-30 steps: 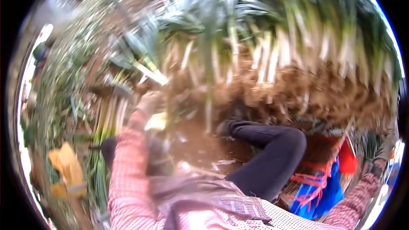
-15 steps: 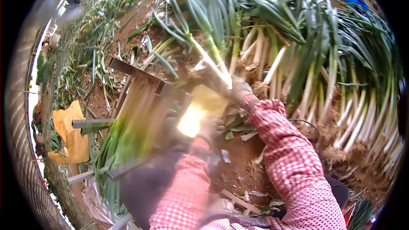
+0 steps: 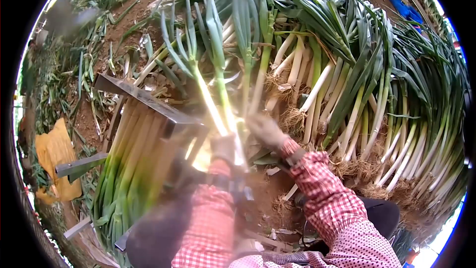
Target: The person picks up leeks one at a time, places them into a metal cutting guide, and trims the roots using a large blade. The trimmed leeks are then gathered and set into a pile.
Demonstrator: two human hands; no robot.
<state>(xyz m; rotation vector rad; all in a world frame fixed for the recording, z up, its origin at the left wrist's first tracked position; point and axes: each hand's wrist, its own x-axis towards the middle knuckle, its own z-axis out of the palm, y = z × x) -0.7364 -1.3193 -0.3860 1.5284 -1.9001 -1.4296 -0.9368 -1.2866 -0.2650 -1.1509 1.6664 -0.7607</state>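
Our left hand [image 3: 223, 146] meets the white ends of two leeks [image 3: 209, 100], leaves toward twelve; our right hand [image 3: 267, 131] is at two o'clock, just beside. Blur: we cannot tell either hand's fingers. Toward nine, a rack [image 3: 148, 100] likely keeps stems [image 3: 120, 171] aligned.

1. No text, label, brand, number or sign can be read.
2. On the orange-yellow sheet [image 3: 57, 156] left of the metal rack [image 3: 136, 95], no print can be made out.
3. The blue material [image 3: 401, 5], far right of the rack, is too small to read.
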